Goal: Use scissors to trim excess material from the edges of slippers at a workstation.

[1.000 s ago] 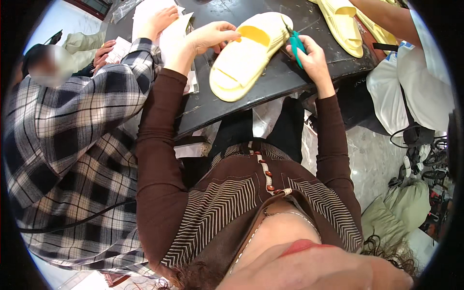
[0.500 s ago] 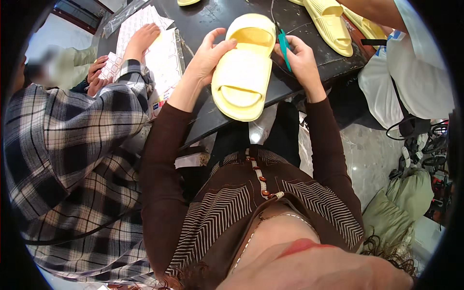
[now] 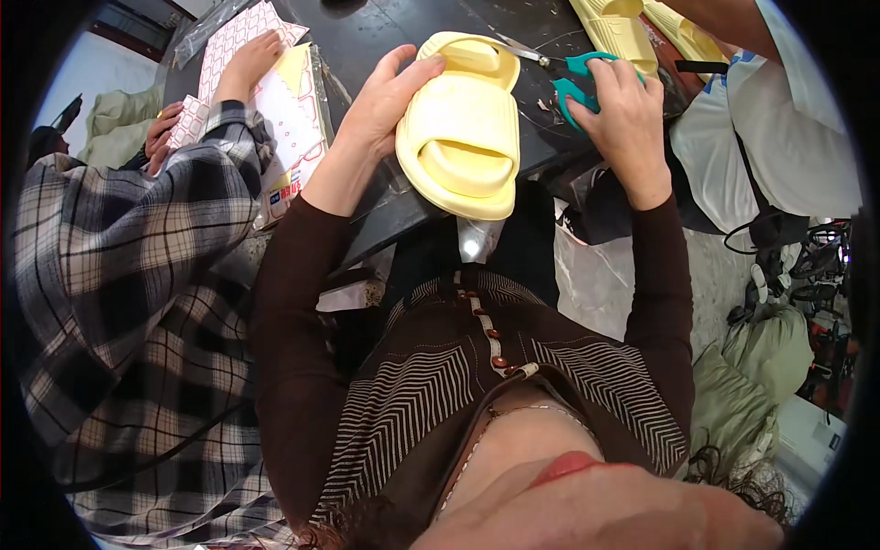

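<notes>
A pale yellow slide sandal [image 3: 466, 115] is held over the table's near edge by my left hand [image 3: 383, 101], its thumb on the sandal's upper left rim. The sandal's strap is toward me. My right hand [image 3: 626, 124] is closed round the teal handles of a pair of scissors [image 3: 577, 78], to the right of the sandal. The scissors' handles are spread. Their metal blades point up and left, over the far end of the sandal, and look slightly parted.
More yellow slide sandals [image 3: 616, 35] lie at the far right of the black table [image 3: 367, 27]. On the left, a co-worker in a plaid shirt [image 3: 137, 247] has a hand on red-patterned white sheets [image 3: 289, 119]. Another person in white [image 3: 779, 110] is close on the right.
My right hand has moved right with the scissors, and their handles have spread. The blades now show. The sandal has tilted a little and shifted slightly toward me.
</notes>
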Available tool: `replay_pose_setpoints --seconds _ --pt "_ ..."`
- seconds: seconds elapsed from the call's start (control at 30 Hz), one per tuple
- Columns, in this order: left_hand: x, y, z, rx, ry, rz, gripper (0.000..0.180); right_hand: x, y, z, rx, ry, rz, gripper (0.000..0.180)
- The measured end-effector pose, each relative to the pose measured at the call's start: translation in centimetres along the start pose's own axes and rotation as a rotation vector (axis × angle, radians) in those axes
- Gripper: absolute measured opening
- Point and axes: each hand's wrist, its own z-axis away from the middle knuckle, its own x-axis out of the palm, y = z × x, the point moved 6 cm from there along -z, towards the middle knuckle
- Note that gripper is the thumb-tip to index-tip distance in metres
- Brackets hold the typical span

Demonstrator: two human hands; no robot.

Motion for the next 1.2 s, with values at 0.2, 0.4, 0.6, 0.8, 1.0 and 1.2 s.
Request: replay_pose_setpoints --seconds 0.2,0.4,0.6,0.8,1.0,1.2 --pt "0.6 0.3 -0.1 -0.005 -0.001 -0.044 0.079 -0.8 -0.3 -0.2 -0.031 -0.027 0.084 0.045" --pt "0.6 0.2 -0.1 -0.006 -0.002 -0.046 0.083 -1.0 -0.9 -0.5 -0.044 -0.014 0.134 0.045" --pt "-0.1 0.2 0.4 -0.015 0.008 -0.037 0.09 -1.4 -2.0 -1.0 -0.059 0.032 0.223 0.044" --pt "-1.1 -0.5 -0.1 0.006 -0.036 0.053 0.097 -2.2 -3.0 -1.5 -0.105 0.06 0.279 0.043" --pt "-1.6 -1.2 0.1 0.0 -0.04 0.075 0.097 -2.3 -3.7 -1.5 -0.162 0.099 0.338 0.041" --pt "-1.2 -0.9 0.0 -0.014 -0.06 0.064 0.095 -1.7 -2.9 -1.2 -0.121 0.014 0.328 0.048"
